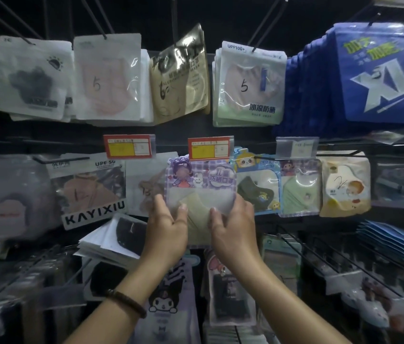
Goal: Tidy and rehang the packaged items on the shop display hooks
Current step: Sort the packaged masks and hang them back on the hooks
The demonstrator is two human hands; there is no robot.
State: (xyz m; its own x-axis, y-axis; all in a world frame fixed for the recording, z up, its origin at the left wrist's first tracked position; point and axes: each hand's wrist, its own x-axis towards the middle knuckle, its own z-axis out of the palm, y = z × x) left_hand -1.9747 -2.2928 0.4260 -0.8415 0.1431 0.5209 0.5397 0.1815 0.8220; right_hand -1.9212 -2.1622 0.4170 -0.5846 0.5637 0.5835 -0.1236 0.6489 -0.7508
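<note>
A purple checked children's mask packet (pixel 201 184) with a cartoon girl on its top and a pale yellow-green mask inside is held up in the middle row of the display. My left hand (pixel 166 227) grips its lower left edge, thumb on the front. My right hand (pixel 233 227) grips its lower right edge the same way. The packet's top reaches just under an orange price tag (pixel 210 148). I cannot see whether its hang hole is on a hook. A dark bead bracelet (pixel 127 302) sits on my left wrist.
Mask packets hang on black wire hooks all around: white ones (pixel 108 78), a gold one (pixel 179 75) and a thick blue XL stack (pixel 379 73) above; a KAYIXIU pack (pixel 91 192) to the left; cartoon packs (pixel 258 184) to the right. Loose white packets (pixel 114 239) lie skewed at lower left.
</note>
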